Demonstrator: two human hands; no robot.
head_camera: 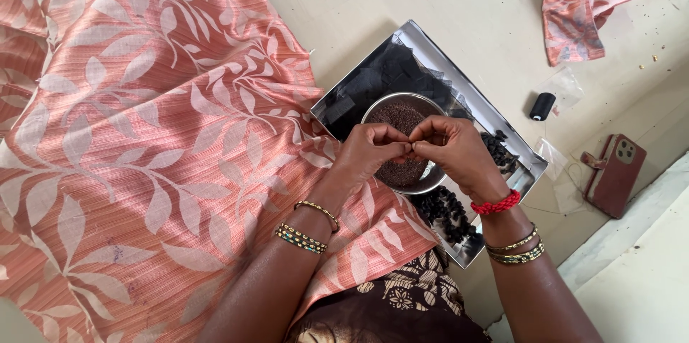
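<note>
While both sets of fingers pinch together over the steel bowl (404, 143) of dark beads, the left hand (369, 151) meets the right hand (453, 148); whatever they pinch is too small to see, and peach leaf-print cloth (143, 142) lies at nine o'clock.

Shiny metal bowl (430, 184), ribbed cloth (143, 135)

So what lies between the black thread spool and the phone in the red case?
In the head view, between the black thread spool and the phone lies a small clear plastic bag on pale floor.

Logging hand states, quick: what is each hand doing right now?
Left hand: fingertips pinched shut; what they hold cannot be told.
Right hand: fingertips pinched shut against the left's; contents cannot be told.
</note>
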